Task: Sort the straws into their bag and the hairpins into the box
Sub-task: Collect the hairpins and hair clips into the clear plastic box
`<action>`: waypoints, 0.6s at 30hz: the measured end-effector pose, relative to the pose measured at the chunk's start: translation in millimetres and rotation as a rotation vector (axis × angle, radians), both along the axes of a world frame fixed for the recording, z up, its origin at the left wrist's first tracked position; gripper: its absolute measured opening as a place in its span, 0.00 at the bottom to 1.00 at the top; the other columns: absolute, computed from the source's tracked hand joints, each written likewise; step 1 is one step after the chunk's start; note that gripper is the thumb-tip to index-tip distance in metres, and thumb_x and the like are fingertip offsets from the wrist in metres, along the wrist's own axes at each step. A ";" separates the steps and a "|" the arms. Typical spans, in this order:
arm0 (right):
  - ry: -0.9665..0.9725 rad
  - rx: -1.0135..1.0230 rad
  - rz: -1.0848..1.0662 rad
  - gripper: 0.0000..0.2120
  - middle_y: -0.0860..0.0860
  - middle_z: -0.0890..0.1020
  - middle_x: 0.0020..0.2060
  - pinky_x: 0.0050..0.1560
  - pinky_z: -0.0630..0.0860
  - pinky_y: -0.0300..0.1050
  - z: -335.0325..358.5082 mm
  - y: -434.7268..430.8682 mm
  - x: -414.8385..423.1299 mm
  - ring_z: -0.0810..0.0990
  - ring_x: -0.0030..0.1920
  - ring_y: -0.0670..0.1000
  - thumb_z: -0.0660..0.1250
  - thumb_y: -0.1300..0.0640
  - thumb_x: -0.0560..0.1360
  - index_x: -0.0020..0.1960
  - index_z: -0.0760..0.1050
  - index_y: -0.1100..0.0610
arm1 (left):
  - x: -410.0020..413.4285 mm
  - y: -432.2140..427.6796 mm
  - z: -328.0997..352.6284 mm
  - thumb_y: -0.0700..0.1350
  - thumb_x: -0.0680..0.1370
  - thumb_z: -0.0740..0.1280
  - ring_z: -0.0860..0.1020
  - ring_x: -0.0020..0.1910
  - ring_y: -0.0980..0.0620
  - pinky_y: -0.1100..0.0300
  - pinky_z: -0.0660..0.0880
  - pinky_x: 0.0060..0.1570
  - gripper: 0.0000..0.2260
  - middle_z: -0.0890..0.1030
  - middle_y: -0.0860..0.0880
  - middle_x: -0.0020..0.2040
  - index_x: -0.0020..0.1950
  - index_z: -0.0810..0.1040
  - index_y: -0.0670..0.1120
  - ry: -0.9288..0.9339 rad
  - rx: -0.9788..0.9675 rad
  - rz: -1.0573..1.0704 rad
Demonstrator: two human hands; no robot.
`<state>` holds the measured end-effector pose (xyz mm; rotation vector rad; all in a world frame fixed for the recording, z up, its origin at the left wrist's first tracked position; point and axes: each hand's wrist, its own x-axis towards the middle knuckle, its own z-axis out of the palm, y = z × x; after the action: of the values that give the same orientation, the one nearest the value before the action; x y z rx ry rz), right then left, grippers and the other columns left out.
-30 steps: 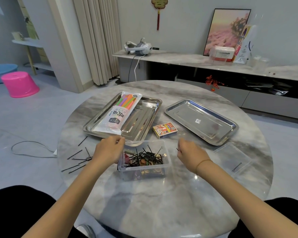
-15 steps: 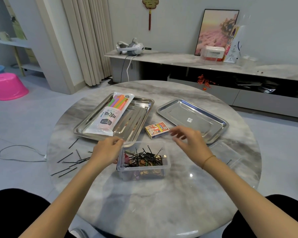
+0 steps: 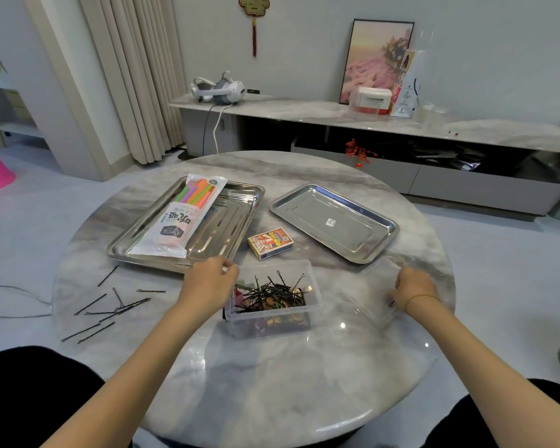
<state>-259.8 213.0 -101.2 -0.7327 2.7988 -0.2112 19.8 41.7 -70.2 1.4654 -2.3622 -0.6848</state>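
Observation:
A clear plastic box [image 3: 274, 324] near the table's middle holds a tangle of black hairpins [image 3: 272, 294] over some small coloured items. My left hand [image 3: 207, 282] grips the box's left rim. Several loose hairpins [image 3: 110, 310] lie scattered on the marble to the left of the box. The bag of coloured straws [image 3: 178, 221] lies in the left steel tray [image 3: 240, 215]. My right hand [image 3: 414, 287] is closed on the edge of a clear lid [image 3: 375, 286] to the right of the box. One hairpin [image 3: 391, 303] shows by my wrist on that lid.
An empty steel tray [image 3: 362, 227] sits at the back right of the round marble table [image 3: 288, 399]. A small card pack [image 3: 270, 243] lies between the trays. A low cabinet with a headset [image 3: 217, 89] stands behind. My knees are at both lower corners.
My right hand has swung from above the box to the right and down onto the clear lid. My left hand has stayed at the box's rim.

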 end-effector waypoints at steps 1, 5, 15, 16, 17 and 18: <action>-0.018 -0.025 -0.037 0.14 0.60 0.80 0.53 0.53 0.74 0.46 -1.0 1.1 -1.9 0.78 0.56 0.60 0.72 0.59 0.68 0.52 0.77 0.62 | -3.6 3.2 0.2 0.48 0.80 0.58 0.77 0.51 0.44 0.58 0.66 0.44 0.13 0.82 0.44 0.49 0.58 0.78 0.46 0.008 0.004 -0.005; -0.081 -0.121 -0.140 0.16 0.60 0.82 0.50 0.53 0.78 0.47 -4.1 0.3 -7.4 0.80 0.52 0.59 0.76 0.62 0.63 0.50 0.80 0.62 | -16.7 20.0 1.0 0.48 0.80 0.58 0.76 0.56 0.45 0.58 0.67 0.48 0.13 0.81 0.46 0.53 0.62 0.76 0.47 0.028 0.006 -0.021; 0.024 -0.177 0.118 0.17 0.59 0.79 0.51 0.44 0.68 0.42 1.1 -22.6 19.4 0.76 0.54 0.60 0.70 0.61 0.66 0.53 0.72 0.61 | -17.3 23.8 -8.6 0.47 0.79 0.59 0.83 0.37 0.51 0.54 0.79 0.48 0.07 0.82 0.51 0.46 0.50 0.76 0.50 0.303 0.295 0.048; 0.072 -0.195 0.149 0.17 0.60 0.79 0.49 0.42 0.68 0.43 3.5 -25.6 24.2 0.76 0.52 0.61 0.70 0.62 0.65 0.53 0.71 0.61 | -16.7 23.5 -8.2 0.46 0.79 0.59 0.82 0.35 0.51 0.55 0.80 0.45 0.06 0.82 0.50 0.46 0.50 0.76 0.49 0.344 0.335 0.062; 0.117 -0.207 0.180 0.17 0.60 0.80 0.47 0.40 0.69 0.44 5.7 -28.4 27.8 0.77 0.50 0.62 0.69 0.63 0.65 0.52 0.71 0.61 | -16.3 22.5 -8.3 0.45 0.79 0.59 0.82 0.34 0.51 0.56 0.80 0.42 0.07 0.81 0.49 0.47 0.50 0.76 0.48 0.382 0.377 0.074; 0.143 -0.235 0.202 0.16 0.61 0.80 0.45 0.40 0.69 0.45 7.2 -31.8 31.1 0.77 0.49 0.62 0.68 0.63 0.64 0.51 0.70 0.61 | -15.1 20.8 -8.7 0.44 0.79 0.59 0.81 0.33 0.51 0.57 0.80 0.39 0.07 0.81 0.48 0.48 0.50 0.76 0.47 0.417 0.420 0.086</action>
<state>-228.7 181.2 -94.0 -1.1196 2.8354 -0.4737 4.7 62.4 -78.9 1.3907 -1.9001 -1.3753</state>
